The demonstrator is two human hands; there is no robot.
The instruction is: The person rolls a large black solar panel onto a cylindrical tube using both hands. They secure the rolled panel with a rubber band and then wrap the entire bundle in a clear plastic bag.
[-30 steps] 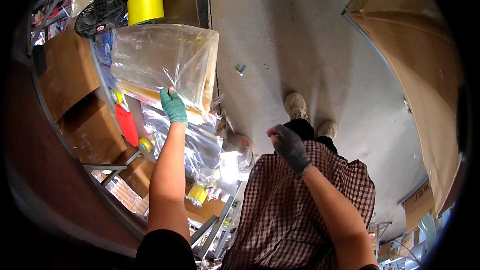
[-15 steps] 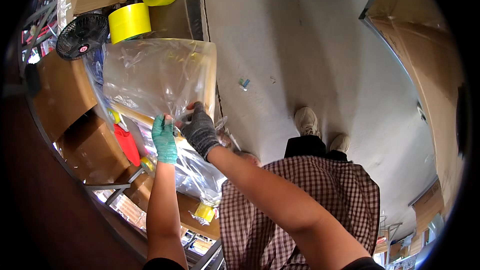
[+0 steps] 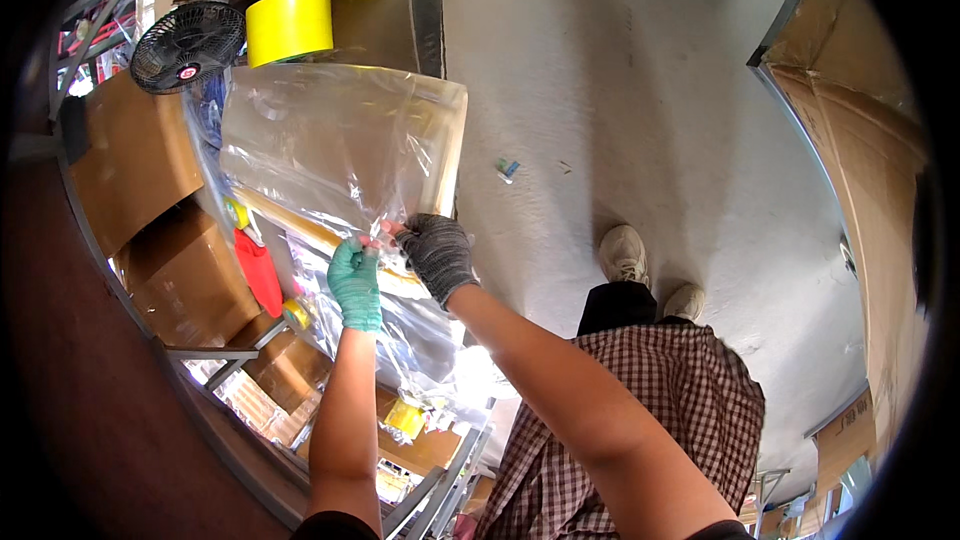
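A large clear plastic bag [image 3: 310, 130] lies spread on the workbench at the left, creased toward its near edge. At that edge my left hand [image 3: 355, 285], in a green glove with bare fingertips, is closed in a pinch on the plastic. Beside it my right hand [image 3: 437, 255], in a grey glove, also pinches the gathered film, fingertips almost touching those of the left. More clear plastic film [image 3: 410, 330] lies crumpled below the hands, catching bright glare. Hidden by the gloves is the exact spot where the film is held.
Two yellow tape rolls [image 3: 290, 25] and a black fan [image 3: 188, 47] are at the far left. A red object [image 3: 259, 273] lies left of my hands. Cardboard boxes [image 3: 137, 162] line the left side; another large carton [image 3: 850, 160] stands right, across the grey floor [image 3: 660, 90].
The whole view has shifted a little, moving bench items rightward in the picture. My fingertips are closer together, with the left fingers more curled and the plastic drawn into creases between them.
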